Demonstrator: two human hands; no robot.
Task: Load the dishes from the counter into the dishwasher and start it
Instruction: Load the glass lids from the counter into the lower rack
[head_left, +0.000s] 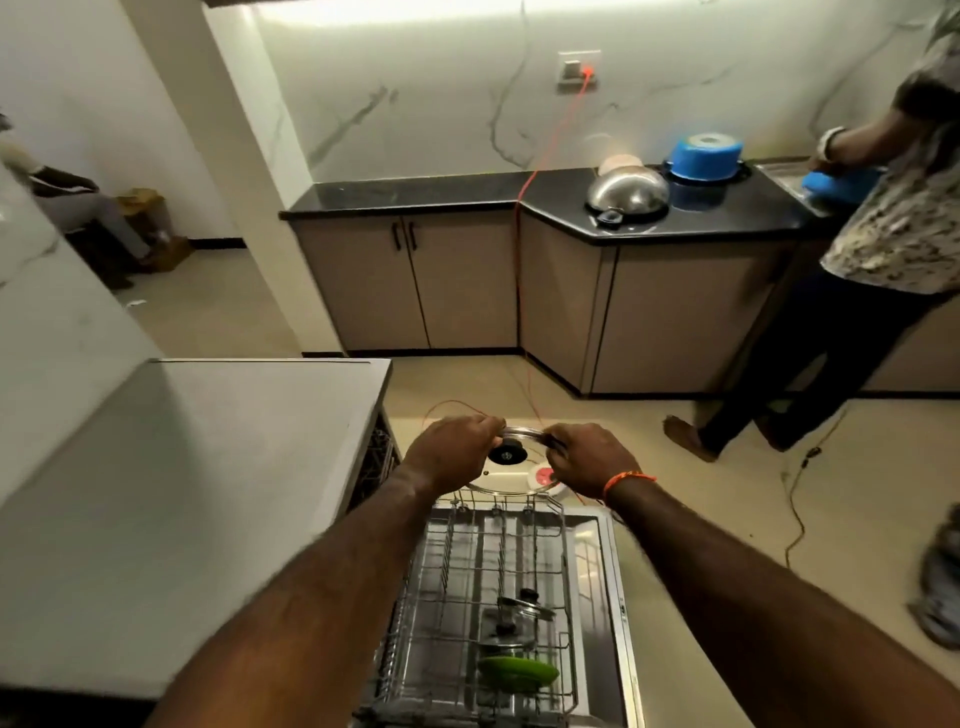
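Glass lid (511, 462) with a black knob is up in the air just past the far end of the pulled-out dishwasher rack (493, 597), left hand (452, 452) and right hand (589, 460) each curled round its rim on opposite sides. Near end of the rack's got two more lids (519, 610) and a green plate (517, 673) standing in it, and over on the far counter (691, 213) there's a steel bowl (627, 193) upside down beside a blue pot (705, 156)

Your surroundings: white marble-veined wall (441, 93) with lit strip above; wall socket (579, 70); black tabletop (415, 192) over beige cabinets (410, 280); cream tiled floor (701, 499); white pillar (249, 156).
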